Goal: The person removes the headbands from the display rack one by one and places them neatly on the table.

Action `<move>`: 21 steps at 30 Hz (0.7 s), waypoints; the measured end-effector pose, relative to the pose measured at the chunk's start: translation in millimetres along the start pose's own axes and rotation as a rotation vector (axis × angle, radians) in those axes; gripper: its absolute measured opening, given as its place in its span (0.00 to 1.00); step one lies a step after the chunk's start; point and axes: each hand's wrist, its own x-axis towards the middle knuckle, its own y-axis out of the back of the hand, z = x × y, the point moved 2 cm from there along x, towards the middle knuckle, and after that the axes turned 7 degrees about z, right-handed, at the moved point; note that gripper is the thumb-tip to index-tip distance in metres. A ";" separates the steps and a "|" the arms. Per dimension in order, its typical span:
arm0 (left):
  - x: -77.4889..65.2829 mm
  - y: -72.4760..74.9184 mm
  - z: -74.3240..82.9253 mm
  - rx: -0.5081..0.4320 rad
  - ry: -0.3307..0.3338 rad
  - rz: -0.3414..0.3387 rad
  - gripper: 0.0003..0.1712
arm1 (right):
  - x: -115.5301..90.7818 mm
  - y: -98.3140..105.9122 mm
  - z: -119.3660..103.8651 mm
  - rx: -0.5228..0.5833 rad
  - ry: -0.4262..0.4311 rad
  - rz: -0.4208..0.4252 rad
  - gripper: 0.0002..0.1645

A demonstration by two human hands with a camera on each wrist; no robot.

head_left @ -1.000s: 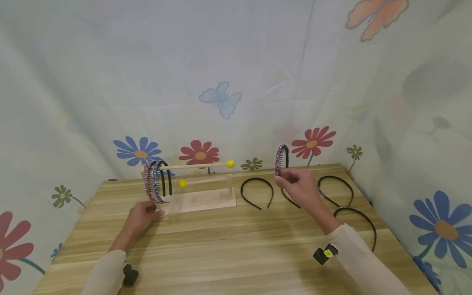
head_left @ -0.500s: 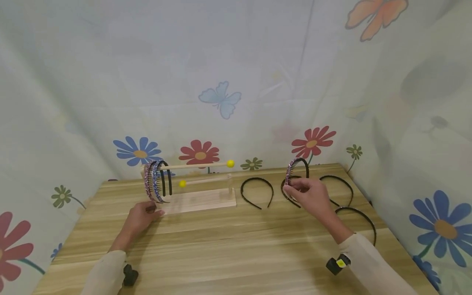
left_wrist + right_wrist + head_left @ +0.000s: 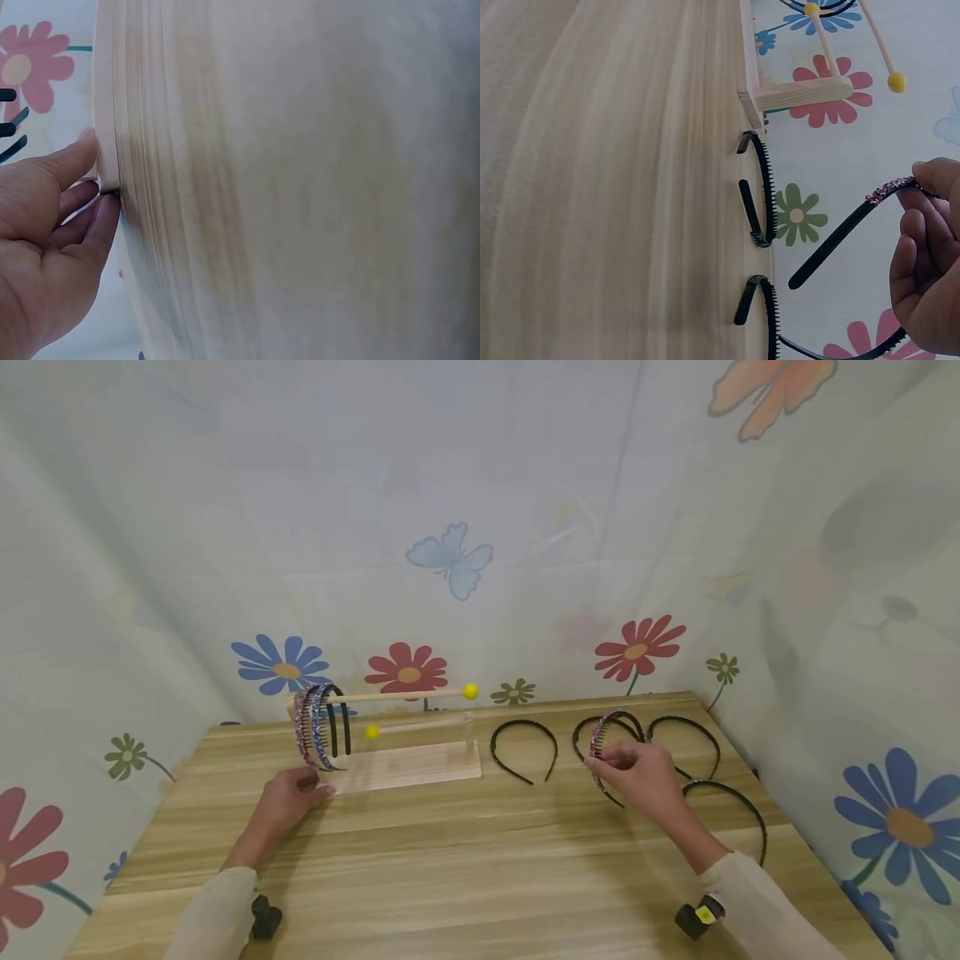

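Observation:
My right hand (image 3: 643, 772) pinches a black toothed headband with pink rhinestones (image 3: 889, 189) by one side, its free end pointing toward the table in the right wrist view. In the head view it overlaps another black headband (image 3: 577, 742) that lies on the table. At the front left corner of a wooden display rack (image 3: 420, 767), my left hand (image 3: 283, 802) pinches the base between thumb and fingers. Pink (image 3: 301, 731) and blue rhinestone headbands (image 3: 317, 731) hang together at the left end of the rack's upper rod (image 3: 405, 696).
Yellow balls cap the rack's rods, one at the upper tip (image 3: 470, 692). Another black headband (image 3: 523, 723) lies right of the rack. Two more, a back one (image 3: 686, 720) and a front one (image 3: 759, 814), lie near the table's right edge. A flowered curtain (image 3: 525, 610) stands behind.
My right hand has lowered the pink rhinestone headband and moved it right, over the headband lying there. My left hand has stayed at the rack's corner.

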 end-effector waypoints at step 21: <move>-0.6 -0.5 0.9 0.003 0.016 -0.003 0.30 | -19.8 -0.8 21.7 -0.065 -0.053 -0.053 0.11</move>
